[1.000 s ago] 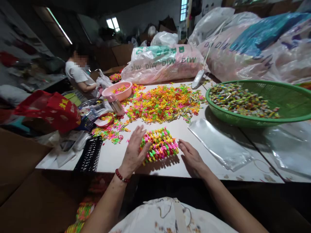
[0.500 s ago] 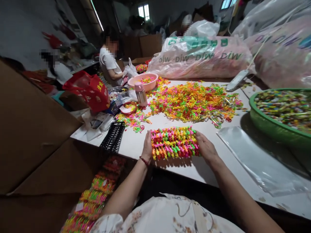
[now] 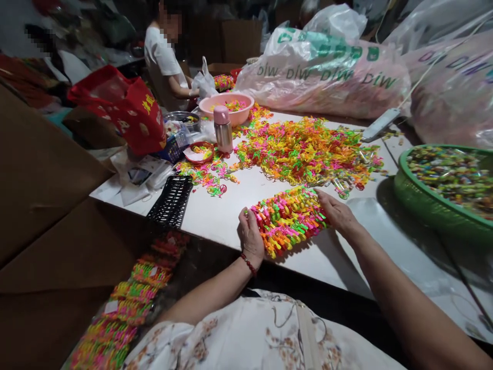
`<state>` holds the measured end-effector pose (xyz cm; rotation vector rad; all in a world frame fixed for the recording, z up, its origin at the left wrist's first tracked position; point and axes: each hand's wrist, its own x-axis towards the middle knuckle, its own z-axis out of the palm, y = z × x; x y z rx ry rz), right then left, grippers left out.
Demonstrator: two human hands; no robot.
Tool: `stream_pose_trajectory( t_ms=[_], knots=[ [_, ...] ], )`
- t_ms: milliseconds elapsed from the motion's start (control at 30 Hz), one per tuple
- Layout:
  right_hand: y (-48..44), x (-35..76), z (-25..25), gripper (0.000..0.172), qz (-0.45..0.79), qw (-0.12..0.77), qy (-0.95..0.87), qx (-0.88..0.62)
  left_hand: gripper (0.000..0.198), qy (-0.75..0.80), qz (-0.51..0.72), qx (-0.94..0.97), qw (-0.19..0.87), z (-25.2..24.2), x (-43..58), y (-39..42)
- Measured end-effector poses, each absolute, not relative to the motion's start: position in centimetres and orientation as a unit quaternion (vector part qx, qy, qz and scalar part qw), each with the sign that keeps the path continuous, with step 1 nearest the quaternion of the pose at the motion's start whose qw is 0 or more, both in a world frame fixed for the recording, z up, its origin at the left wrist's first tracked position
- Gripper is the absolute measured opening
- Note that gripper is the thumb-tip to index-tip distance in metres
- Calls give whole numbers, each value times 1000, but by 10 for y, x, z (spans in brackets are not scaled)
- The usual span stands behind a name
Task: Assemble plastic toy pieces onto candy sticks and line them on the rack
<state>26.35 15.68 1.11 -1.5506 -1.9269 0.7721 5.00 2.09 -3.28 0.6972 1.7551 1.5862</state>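
Note:
Between my two hands is a block of small bright plastic pieces (image 3: 291,221), set in close rows of pink, yellow, orange, green and red. My left hand (image 3: 252,237) grips its left end, and a small green bit shows by the fingertips. The right end is held by my right hand (image 3: 339,211), its fingers partly hidden behind the block. The block is tilted, its right end higher, just above the table's front edge. Beyond it lies a heap of loose plastic pieces (image 3: 300,151) in the same colours. What carries the rows is hidden beneath the pieces.
A black slotted rack (image 3: 171,203) lies at the table's left edge. Behind stand a pink-lidded flask (image 3: 222,131) and a pink basin (image 3: 246,114). A green basin (image 3: 442,200) is at right, near clear plastic bags (image 3: 389,236). A co-worker (image 3: 164,64) sits at the far left.
The block has moved slightly right and tipped, its left end now lower and nearer me. Both hands keep hold of it. My view has dipped downward.

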Motion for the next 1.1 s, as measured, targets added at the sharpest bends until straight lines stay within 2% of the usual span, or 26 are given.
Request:
stream_pose_trajectory(
  t_ms=[100,167,233,333,400,600,767,867,967,1033,1100],
  knots=[
    [130,261,23,69,132,289,-740,-593,64,643,630,253,355,-33,38,14],
    [97,252,28,71,70,313,-749,-580,70,600,643,266,396,-35,27,7],
    [58,237,28,73,61,332,-779,-529,82,530,651,306,448,-38,15,0],
    [13,208,21,86,49,301,-843,-443,110,429,629,378,527,-38,-2,-6],
    [0,190,14,93,26,282,-865,-415,116,409,601,399,559,-37,-9,-7],
    [13,177,5,86,-6,257,-856,-448,97,445,582,398,552,-37,2,-15],
    [34,200,6,84,2,229,-894,-385,84,519,597,408,456,-44,37,-19],
    [45,214,13,86,1,198,-907,-371,83,559,591,411,411,-45,53,-15],
    [54,237,17,91,-29,186,-900,-393,88,552,575,400,452,-44,60,-13],
    [60,266,13,80,-68,204,-864,-455,91,536,564,397,487,-44,59,-16],
    [67,308,2,61,-114,228,-784,-565,92,530,562,389,502,-47,54,-22]
  ],
)
